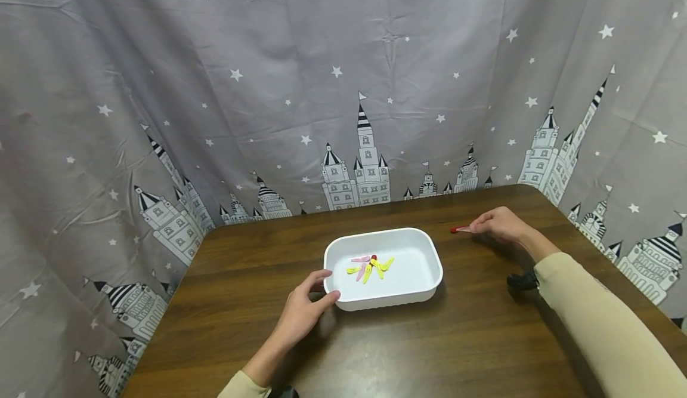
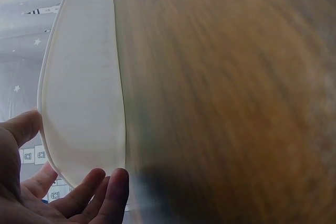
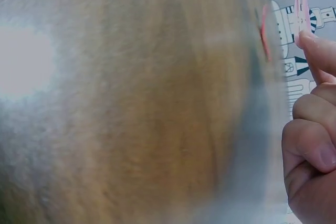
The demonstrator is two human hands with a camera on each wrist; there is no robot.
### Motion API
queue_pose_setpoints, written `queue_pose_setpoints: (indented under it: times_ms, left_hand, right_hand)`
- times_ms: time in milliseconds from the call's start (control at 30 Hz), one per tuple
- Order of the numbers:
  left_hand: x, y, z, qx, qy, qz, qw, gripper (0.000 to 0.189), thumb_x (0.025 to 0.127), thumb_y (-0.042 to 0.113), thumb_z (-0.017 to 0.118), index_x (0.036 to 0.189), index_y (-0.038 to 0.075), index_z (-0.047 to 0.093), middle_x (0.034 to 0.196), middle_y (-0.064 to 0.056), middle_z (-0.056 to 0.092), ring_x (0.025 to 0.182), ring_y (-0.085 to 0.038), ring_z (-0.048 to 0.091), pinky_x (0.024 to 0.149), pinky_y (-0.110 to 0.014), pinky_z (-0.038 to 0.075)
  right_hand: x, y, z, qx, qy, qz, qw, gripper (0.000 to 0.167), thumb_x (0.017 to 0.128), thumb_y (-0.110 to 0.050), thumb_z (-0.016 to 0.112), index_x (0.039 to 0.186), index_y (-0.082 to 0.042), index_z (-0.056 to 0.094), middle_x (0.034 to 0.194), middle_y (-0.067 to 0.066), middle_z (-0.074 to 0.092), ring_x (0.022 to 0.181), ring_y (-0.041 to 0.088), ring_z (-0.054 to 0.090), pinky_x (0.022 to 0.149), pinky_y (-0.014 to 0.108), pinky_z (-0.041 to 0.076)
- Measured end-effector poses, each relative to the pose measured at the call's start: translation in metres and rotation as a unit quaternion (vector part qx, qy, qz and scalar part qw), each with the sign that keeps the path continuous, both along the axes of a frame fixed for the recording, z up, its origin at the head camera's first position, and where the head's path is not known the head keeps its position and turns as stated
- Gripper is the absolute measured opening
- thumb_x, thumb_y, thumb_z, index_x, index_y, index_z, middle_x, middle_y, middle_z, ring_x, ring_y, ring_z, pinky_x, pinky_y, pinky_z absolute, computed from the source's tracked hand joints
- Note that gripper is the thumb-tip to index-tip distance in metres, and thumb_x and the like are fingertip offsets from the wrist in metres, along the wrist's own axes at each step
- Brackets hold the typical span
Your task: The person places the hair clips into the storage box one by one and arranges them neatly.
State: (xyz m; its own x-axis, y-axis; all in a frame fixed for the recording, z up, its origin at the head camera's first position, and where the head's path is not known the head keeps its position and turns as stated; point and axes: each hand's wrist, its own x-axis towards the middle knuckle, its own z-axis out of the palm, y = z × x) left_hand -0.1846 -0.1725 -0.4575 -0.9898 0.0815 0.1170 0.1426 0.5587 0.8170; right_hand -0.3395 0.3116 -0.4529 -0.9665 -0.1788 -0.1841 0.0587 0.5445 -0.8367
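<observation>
A white plastic basin (image 1: 383,298) stands on the table with several yellow hair clips (image 1: 367,274), pink ones (image 1: 361,259) and a red one (image 1: 374,257) in a loose heap inside. My left hand (image 1: 303,311) holds the basin's left end, with the thumb at the rim; in the left wrist view its fingers (image 2: 116,195) lie along the outer wall. To the right of the basin, my right hand (image 1: 499,225) pinches a pink hair clip (image 3: 301,11) by one end, between thumb and forefinger. A red hair clip (image 1: 454,230) lies on the table just by the pink one.
The brown wooden table (image 1: 257,267) has a glossy top that reflects light near its front. A grey curtain (image 1: 300,58) printed with castles and stars hangs behind and around it. A black wrist strap (image 1: 522,281) sits under the right sleeve.
</observation>
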Motion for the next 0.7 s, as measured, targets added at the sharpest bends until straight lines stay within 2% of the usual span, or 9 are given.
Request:
queue_pose_setpoints:
  times_ms: [300,400,500,600,667,700]
  left_hand:
    - [0.001,0.000,0.000,0.002,-0.002,-0.001,1.0000,0.047,0.088,0.035,0.078,0.129,0.015,0.064,0.115,-0.010,0.071,0.107,-0.023,0.065,0.093,-0.045,0.045]
    - [0.001,0.000,0.001,0.002,-0.001,-0.001,1.0000,0.047,0.088,0.034,0.078,0.129,0.015,0.064,0.115,-0.010,0.071,0.108,-0.023,0.064,0.093,-0.045,0.045]
    - [0.001,0.000,0.001,0.001,-0.002,0.000,1.0000,0.046,0.088,0.033,0.078,0.129,0.015,0.064,0.116,-0.010,0.071,0.108,-0.024,0.064,0.094,-0.045,0.045]
    - [0.001,0.000,0.001,0.001,-0.003,0.000,1.0000,0.046,0.088,0.032,0.077,0.129,0.015,0.064,0.116,-0.010,0.071,0.108,-0.024,0.064,0.094,-0.045,0.045]
    - [0.001,0.000,0.001,0.000,-0.003,-0.001,1.0000,0.046,0.088,0.032,0.077,0.129,0.015,0.064,0.116,-0.010,0.071,0.108,-0.023,0.065,0.094,-0.045,0.045]
    - [0.001,0.000,0.001,-0.001,-0.003,-0.001,1.0000,0.046,0.088,0.033,0.077,0.129,0.015,0.064,0.116,-0.009,0.071,0.108,-0.023,0.064,0.094,-0.045,0.045]
  right_hand:
    - [-0.003,-0.005,0.018,-0.012,0.004,0.009,0.9999,0.039,0.090,-0.021,0.073,0.112,0.010,0.068,0.051,-0.011,0.037,0.041,0.007,0.029,0.043,0.026,0.028]
    - [-0.005,-0.008,0.024,-0.001,0.023,0.011,0.9997,0.035,0.090,-0.021,0.074,0.108,0.008,0.071,0.059,-0.009,0.051,0.043,0.007,0.029,0.044,0.027,0.028]
    - [-0.007,-0.012,0.029,0.027,0.053,0.019,0.9981,0.031,0.091,-0.024,0.073,0.104,0.004,0.075,0.081,0.000,0.069,0.057,0.008,0.042,0.056,0.029,0.036]
    - [-0.008,-0.016,0.034,0.039,0.070,0.022,0.9965,0.029,0.091,-0.024,0.073,0.102,0.003,0.076,0.102,0.009,0.074,0.082,0.014,0.054,0.077,0.032,0.040]
    - [-0.008,-0.018,0.038,0.035,0.073,0.024,0.9964,0.032,0.091,-0.025,0.073,0.104,0.004,0.075,0.104,0.009,0.074,0.094,0.018,0.055,0.085,0.035,0.039]
    - [-0.008,-0.019,0.040,0.027,0.069,0.021,0.9970,0.032,0.091,-0.024,0.073,0.105,0.004,0.075,0.100,0.008,0.074,0.090,0.020,0.055,0.082,0.036,0.040]
